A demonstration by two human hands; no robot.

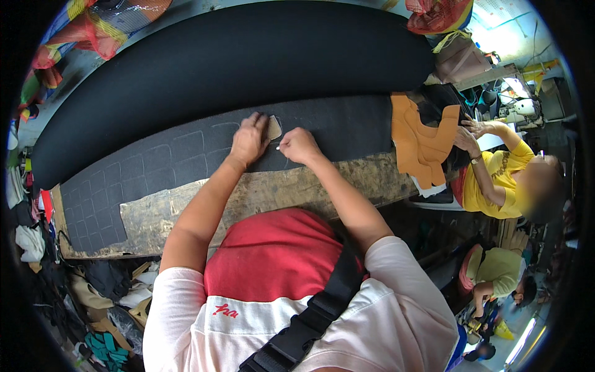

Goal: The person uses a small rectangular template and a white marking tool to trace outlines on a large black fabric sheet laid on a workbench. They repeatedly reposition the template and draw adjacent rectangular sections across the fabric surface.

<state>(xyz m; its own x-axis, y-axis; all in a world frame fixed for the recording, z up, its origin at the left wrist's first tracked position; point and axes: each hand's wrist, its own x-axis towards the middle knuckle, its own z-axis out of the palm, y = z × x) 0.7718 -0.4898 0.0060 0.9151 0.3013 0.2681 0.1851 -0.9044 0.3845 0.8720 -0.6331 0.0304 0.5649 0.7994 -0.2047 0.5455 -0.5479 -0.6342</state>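
My left hand (248, 139) presses a small tan cardboard template (274, 128) flat on a dark sheet of material (186, 155) that lies over the worn wooden workbench (260, 195). My right hand (297, 146) pinches a thin white marking tool (278, 147) with its tip at the template's lower edge. Pale traced outlines run in rows across the dark sheet to the left of my hands.
A wide black roll of material (235, 56) lies behind the sheet. Orange cut pieces (421, 142) are stacked at the right, where a person in a yellow shirt (496, 180) handles them. Scraps and bags crowd the floor at lower left (105, 297).
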